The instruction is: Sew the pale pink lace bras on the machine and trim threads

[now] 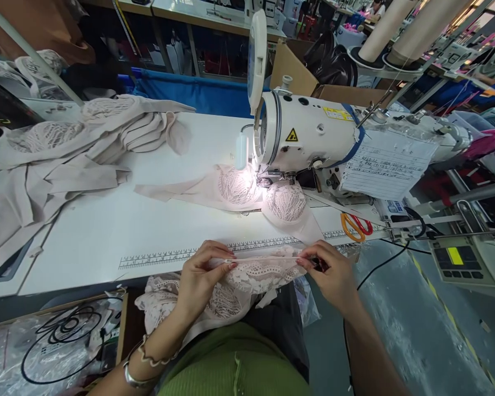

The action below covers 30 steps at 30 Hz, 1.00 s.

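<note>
Between my two hands a pale pink lace bra (258, 272) is stretched by its upper edge, along the front of the table. My left hand (204, 275) pinches the left end of that edge between thumb and fingers. The right end is pinched by my right hand (328, 269). The rest of the lace hangs down over my lap. Beyond my hands, another pale pink bra (286, 206) lies under the lit head of a white sewing machine (313, 132), its two cups side by side. A printed ruler strip (160, 258) runs along the table just past my hands.
A heap of similar bras (86, 137) covers the table's left side. Orange-handled scissors (352, 228) and red-handled ones (363, 224) lie by the machine's base. A control box (457, 258) stands at the right. A drawer with a coiled black cable (74, 322) is open at lower left.
</note>
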Available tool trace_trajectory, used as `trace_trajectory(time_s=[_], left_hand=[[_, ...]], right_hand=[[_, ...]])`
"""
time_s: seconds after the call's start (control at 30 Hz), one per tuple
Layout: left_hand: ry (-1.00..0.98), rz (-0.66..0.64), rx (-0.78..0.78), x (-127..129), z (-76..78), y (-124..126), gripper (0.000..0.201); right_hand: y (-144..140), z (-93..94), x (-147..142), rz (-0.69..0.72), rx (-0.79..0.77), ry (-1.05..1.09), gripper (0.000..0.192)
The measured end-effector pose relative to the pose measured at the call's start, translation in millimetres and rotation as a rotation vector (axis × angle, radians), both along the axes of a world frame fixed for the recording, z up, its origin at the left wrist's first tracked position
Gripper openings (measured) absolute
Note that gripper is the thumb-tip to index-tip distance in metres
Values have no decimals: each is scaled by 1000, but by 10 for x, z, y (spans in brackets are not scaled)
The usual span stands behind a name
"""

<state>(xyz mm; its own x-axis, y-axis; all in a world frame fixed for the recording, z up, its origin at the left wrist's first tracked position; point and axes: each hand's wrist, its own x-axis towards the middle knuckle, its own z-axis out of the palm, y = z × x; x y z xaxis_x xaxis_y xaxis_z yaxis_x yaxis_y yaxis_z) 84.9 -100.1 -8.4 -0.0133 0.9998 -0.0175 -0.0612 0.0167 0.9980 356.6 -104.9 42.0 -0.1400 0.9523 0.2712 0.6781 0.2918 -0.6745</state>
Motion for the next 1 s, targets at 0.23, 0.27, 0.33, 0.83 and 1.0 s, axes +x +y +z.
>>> trace_trajectory(time_s=[0.23, 0.27, 0.33, 0.83, 1.0], left_hand=[[64, -434, -10, -145, 178, 143, 15], [101, -532, 34, -121, 229, 154, 27], [140, -666, 151, -7, 311, 148, 38], [22, -596, 237, 328, 231, 141, 22], [-34, -617, 171, 367, 257, 119, 22]], right_hand=[[21, 370, 25, 264, -201, 213, 17], [16, 389, -26, 280, -209, 191, 16], [5, 378, -163, 300, -213, 119, 14], [-36, 41, -81, 277, -325, 267, 11], [-25, 91, -95, 264, -296, 374, 13]])
